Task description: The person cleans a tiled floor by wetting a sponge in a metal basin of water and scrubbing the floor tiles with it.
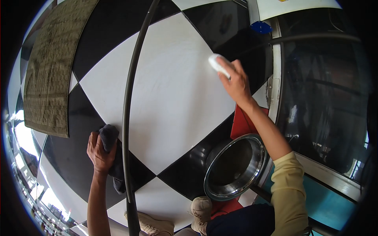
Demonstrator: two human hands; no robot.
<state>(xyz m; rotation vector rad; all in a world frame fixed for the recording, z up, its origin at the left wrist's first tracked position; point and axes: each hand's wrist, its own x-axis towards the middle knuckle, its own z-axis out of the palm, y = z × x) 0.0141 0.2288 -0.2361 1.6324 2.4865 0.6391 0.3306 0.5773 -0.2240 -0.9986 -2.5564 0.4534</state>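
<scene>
My left hand (101, 151) is wrapped round a dark grey cloth (109, 135), low over a black floor tile at the left. Part of the cloth hangs down toward my feet. In my right hand (236, 80) is a white rounded object (217, 65), held at the right edge of the large white tile (173, 86). Motion blurs this object, and its exact kind does not show. Below my right forearm, a shiny steel basin (258, 157) stands near my feet, with what looks like murky liquid inside.
A long dark pole or tube (132, 78) crosses the view, passing right of my left hand. A brown woven mat (51, 74) lies at the upper left. Dark glass panels in a pale frame (277, 86) line the right side. Something red (242, 122) sits behind the basin.
</scene>
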